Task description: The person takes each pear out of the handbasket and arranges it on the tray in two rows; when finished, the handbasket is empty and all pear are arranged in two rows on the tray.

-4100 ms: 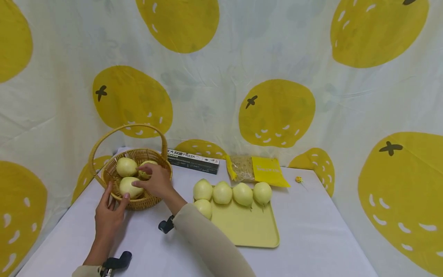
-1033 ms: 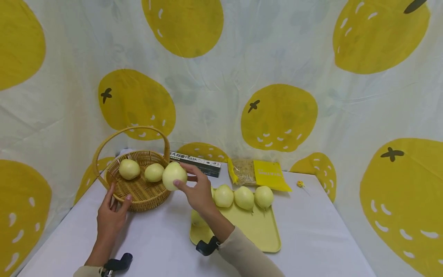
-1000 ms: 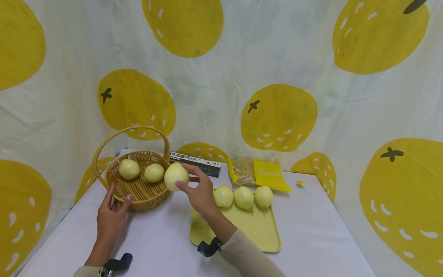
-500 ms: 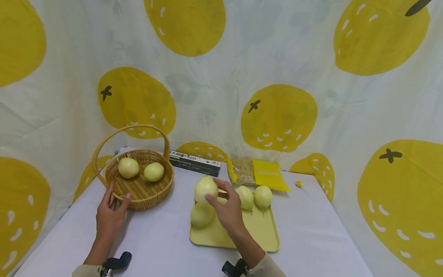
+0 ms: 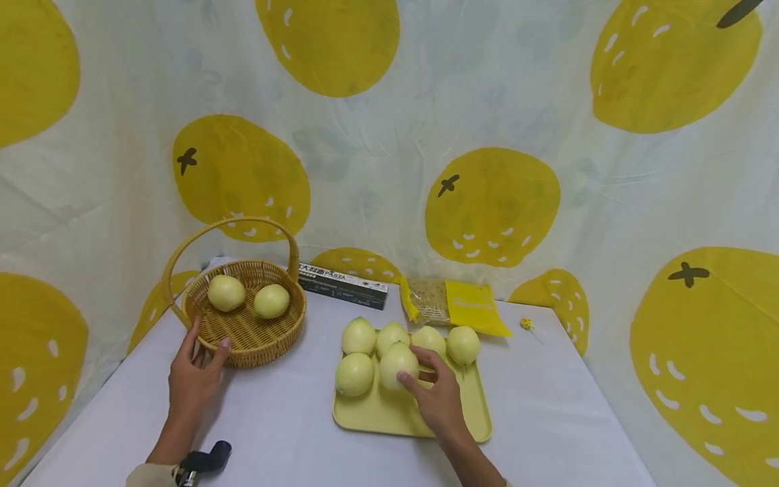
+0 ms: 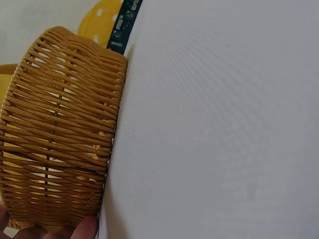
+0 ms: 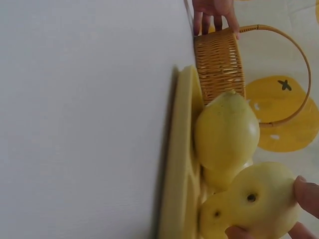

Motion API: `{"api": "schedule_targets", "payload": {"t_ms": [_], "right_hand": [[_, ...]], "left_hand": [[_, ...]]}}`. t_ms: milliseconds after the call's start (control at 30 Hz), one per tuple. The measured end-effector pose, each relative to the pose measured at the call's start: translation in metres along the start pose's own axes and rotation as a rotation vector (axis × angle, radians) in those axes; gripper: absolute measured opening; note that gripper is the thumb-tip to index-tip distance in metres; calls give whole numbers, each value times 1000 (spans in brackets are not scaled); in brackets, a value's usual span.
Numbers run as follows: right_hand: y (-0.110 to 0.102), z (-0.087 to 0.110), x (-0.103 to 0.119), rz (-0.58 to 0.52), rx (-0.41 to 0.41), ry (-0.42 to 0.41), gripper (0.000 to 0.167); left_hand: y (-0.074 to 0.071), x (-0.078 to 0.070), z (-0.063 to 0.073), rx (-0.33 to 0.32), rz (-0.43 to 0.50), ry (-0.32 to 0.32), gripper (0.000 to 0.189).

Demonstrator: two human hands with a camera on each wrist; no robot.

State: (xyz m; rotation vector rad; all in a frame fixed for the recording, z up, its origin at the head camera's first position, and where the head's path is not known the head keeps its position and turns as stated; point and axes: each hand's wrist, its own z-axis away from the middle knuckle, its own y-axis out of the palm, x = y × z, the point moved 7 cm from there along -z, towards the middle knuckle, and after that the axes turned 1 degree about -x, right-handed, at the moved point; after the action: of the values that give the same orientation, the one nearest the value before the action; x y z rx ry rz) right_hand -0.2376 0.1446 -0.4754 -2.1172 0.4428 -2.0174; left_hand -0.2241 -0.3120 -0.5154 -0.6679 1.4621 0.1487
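My left hand (image 5: 193,379) rests against the near left side of the wicker basket (image 5: 268,352), fingers spread along its outer wall. Two pale yellow pears lie inside the basket: one pear (image 5: 226,293) at the left, another pear (image 5: 272,301) at the right. My right hand (image 5: 439,399) grips a pear (image 5: 398,366) between thumb and fingers above the yellow tray (image 5: 389,423). Along the tray's back edge several pears (image 5: 358,336) sit in a row, and one pear (image 5: 355,375) stands in front at the left. In the right wrist view, the gripped pear (image 7: 264,199) shows its dark hollow end.
Behind the basket and tray lie a dark pasta box (image 5: 343,287) and a yellow packet (image 5: 453,306) with a see-through part. A small yellow flower-like item (image 5: 527,324) is at the right. The basket's tall handle (image 5: 228,222) arches over it. A fruit-print cloth (image 5: 365,135) hangs behind.
The right hand has lifted a pear from the basket and carried it right over the tray, lowering it beside the front-left pear. The basket now holds two pears; the left hand has stayed put.
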Motion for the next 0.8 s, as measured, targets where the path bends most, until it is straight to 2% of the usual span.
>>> {"api": "schedule_targets", "payload": {"t_ms": [300, 467, 633, 800], "right_hand": [[10, 6, -19, 17, 61, 50, 54], [12, 2, -21, 57, 68, 40, 54], [5, -1, -17, 176, 10, -21, 57], [-3, -2, 5, 189, -90, -133, 52]], "left_hand": [[0, 1, -1, 1, -2, -12, 85], [1, 4, -1, 5, -7, -15, 85], [1, 5, -1, 10, -5, -20, 85], [1, 3, -1, 10, -9, -10, 86]]}}
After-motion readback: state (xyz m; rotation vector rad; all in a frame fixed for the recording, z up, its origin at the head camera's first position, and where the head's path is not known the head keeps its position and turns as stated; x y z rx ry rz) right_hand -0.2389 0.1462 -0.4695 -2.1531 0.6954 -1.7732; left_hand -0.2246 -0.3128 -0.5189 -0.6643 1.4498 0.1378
